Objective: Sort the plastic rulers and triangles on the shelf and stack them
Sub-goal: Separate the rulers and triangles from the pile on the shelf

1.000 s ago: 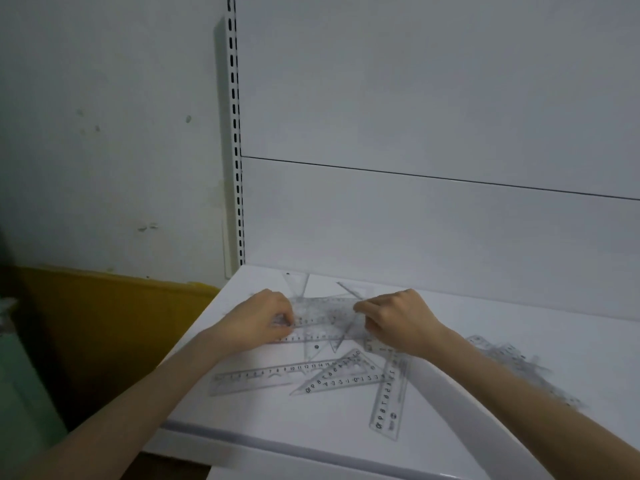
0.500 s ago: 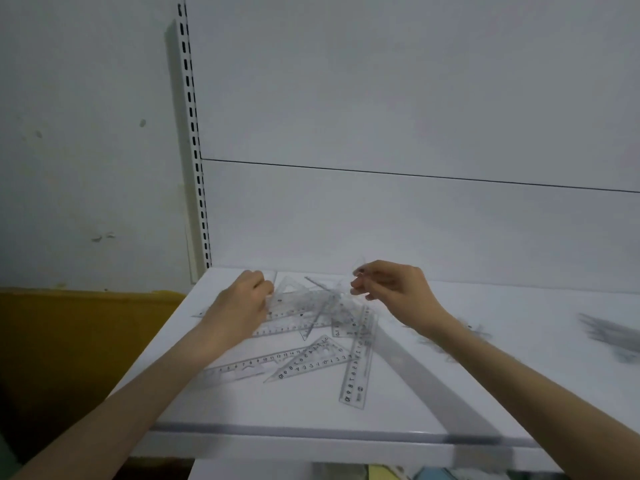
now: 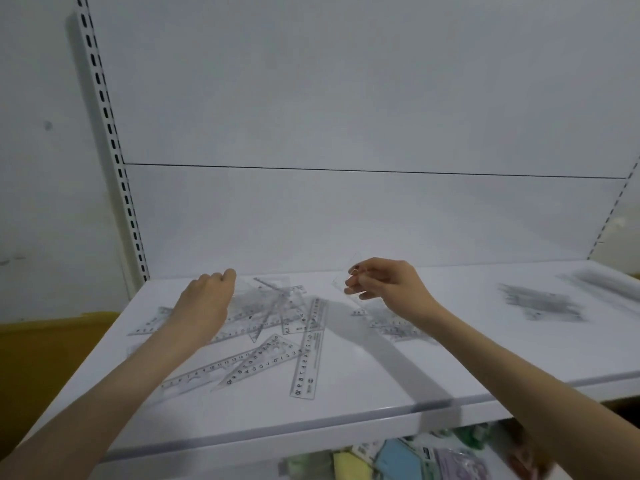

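1. White shelf (image 3: 363, 386): broad flat board against a white back panel, with a slotted upright (image 3: 114, 161) at its left rear corner.
2. Main heap of clear rulers and triangles (image 3: 277, 306): left-centre of the shelf, pieces crossed and overlapping at all angles.
3. Second group of clear pieces (image 3: 540, 303): far right on the shelf, well apart from the heap; blurred, count unreadable.
4. Long ruler (image 3: 306, 358): lies nearly front-to-back at the heap's near edge, numbers legible, its far end overlapping other pieces.
5. Triangle (image 3: 259, 363): flat on the shelf just left of that ruler, overlapping a second long ruler running toward the front left.
6. Left hand (image 3: 207, 303): palm down on the heap's left side, fingers curled over the pieces; whether it grips any, cannot tell.
7. Right hand (image 3: 384, 282): raised above the shelf right of the heap, fingertips pinched on a small clear piece (image 3: 346, 275), tilted, off the surface.
8. Lower shelf: coloured packets (image 3: 398, 459) visible beneath the front edge.
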The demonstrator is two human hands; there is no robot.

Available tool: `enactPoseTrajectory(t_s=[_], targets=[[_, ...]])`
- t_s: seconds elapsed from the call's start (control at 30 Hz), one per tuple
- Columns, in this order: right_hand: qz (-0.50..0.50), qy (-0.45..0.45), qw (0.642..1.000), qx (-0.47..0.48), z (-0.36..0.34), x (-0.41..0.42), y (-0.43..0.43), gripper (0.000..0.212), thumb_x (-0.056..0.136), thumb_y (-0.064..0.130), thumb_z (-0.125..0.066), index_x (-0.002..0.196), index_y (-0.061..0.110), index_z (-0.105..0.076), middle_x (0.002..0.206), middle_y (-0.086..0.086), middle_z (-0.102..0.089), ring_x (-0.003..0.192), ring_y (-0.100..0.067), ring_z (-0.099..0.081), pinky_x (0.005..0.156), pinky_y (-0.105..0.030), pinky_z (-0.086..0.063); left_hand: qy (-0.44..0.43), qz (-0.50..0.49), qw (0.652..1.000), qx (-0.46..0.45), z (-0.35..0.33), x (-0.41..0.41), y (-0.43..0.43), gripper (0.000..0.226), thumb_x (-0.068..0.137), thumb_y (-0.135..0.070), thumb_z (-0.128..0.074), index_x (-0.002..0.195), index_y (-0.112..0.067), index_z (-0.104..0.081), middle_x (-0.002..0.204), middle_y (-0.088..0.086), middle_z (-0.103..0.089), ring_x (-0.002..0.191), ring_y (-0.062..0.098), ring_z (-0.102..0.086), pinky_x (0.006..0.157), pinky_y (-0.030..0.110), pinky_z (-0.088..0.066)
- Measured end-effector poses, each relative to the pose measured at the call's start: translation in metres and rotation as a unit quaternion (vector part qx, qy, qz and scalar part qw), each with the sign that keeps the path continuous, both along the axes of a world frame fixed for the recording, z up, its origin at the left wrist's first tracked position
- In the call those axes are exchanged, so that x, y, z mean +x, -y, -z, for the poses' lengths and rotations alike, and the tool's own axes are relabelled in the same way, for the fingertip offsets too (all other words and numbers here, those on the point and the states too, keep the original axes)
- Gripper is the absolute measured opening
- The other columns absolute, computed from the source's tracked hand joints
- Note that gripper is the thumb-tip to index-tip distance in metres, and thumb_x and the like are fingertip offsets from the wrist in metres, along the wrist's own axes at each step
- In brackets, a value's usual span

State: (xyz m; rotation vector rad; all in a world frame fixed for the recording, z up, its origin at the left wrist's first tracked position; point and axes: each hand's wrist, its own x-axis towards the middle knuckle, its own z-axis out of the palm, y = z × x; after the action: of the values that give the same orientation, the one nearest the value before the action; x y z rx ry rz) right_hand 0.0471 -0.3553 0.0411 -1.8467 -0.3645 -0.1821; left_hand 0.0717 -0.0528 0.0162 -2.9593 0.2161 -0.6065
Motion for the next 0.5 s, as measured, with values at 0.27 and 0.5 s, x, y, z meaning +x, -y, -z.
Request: enactPoseTrajectory(t_s=[0.27, 0.5], targets=[[0.050, -0.039, 0.998, 0.026, 0.001, -0.024, 0.046, 0.016, 0.096, 0.006, -0.051, 0.104, 0.007, -0.065, 0.095, -0.013, -0.072, 0.089, -0.024, -0.072, 0.074, -0.045, -0.058, -0.113, 0.201, 0.939, -0.255, -0.012, 0.006, 0.065, 0.014, 0.082, -0.007, -0.056, 0.089, -0.014, -0.046, 0.087, -0.004, -0.047, 0.081, 0.015, -0.043, 0.062, 0.021, -0.032], [0.185, -0.001, 0.981, -0.057, 0.001, -0.058, 0.133, 0.019, 0.100, 0.024, -0.047, 0.107, 0.026, -0.064, 0.084, -0.004, -0.073, 0.060, -0.021, -0.066, 0.046, -0.027, -0.039, -0.097, 0.343, 0.878, -0.319, -0.016, 0.006, 0.158, 0.022, 0.082, -0.020, -0.072, 0.091, -0.020, -0.052, 0.086, -0.010, -0.053, 0.073, -0.001, -0.051, 0.062, 0.012, -0.036]])
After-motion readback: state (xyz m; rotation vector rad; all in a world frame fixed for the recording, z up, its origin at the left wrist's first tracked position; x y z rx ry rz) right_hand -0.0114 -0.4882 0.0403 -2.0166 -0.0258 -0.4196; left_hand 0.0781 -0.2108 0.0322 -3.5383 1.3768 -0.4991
